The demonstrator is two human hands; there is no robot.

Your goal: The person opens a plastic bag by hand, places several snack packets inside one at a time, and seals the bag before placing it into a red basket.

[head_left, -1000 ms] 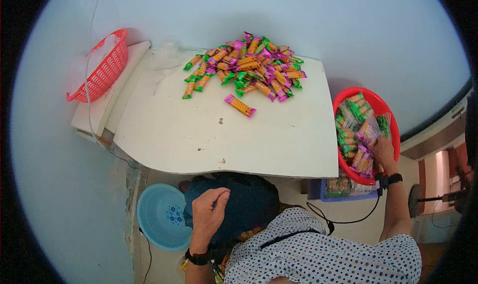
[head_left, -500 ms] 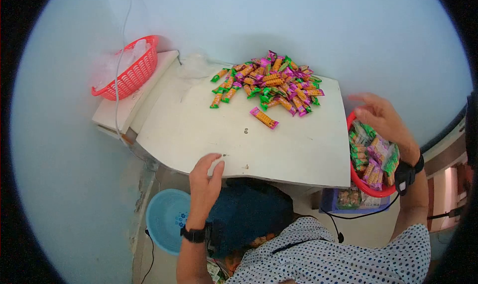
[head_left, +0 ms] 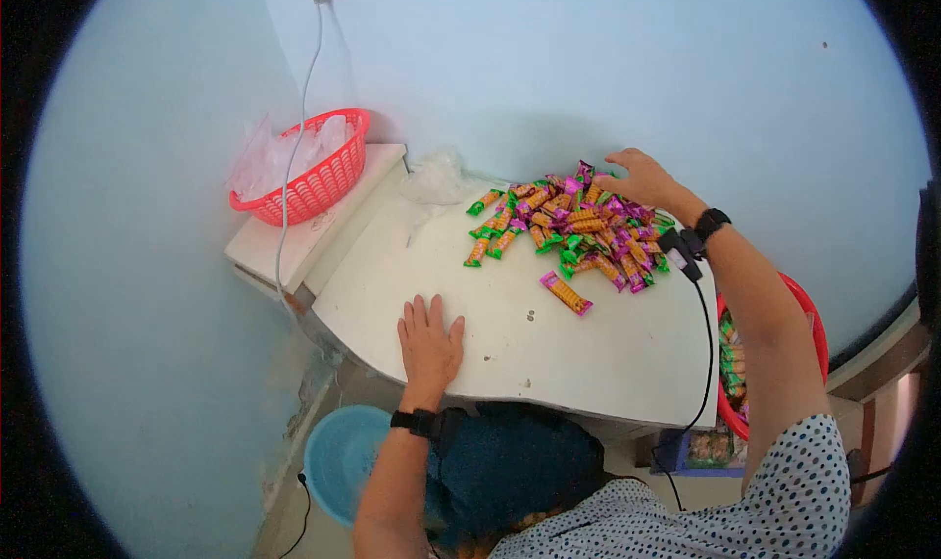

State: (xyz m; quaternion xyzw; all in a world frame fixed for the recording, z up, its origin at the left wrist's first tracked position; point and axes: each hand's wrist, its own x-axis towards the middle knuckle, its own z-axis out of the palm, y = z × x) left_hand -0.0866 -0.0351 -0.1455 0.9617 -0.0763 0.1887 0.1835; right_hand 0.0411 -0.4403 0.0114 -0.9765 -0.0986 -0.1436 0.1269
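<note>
On the white table [head_left: 470,338] my left hand [head_left: 428,348] lies flat near the front edge, fingers spread and nothing under it that I can see. A heap of small snack packets [head_left: 578,228], with purple or green ends and orange middles, covers the back right part of the tabletop. At the heap's far right edge is my right hand [head_left: 647,181], thumb and fingers apart, curved over the packets; I see nothing held in it. One purple-ended packet [head_left: 566,293] lies apart in front of the heap.
Right of the table stands a red basket [head_left: 821,338] with bagged packets, partly behind my right arm. A red basket [head_left: 319,188] of clear plastic bags sits back left, near a hanging white cable [head_left: 285,216]. Below are a blue basin [head_left: 333,461] and a purple crate [head_left: 720,472].
My right hand has moved left from above the red basket to the heap's back right edge. My left hand has come down flat on the table. The view has shifted.
</note>
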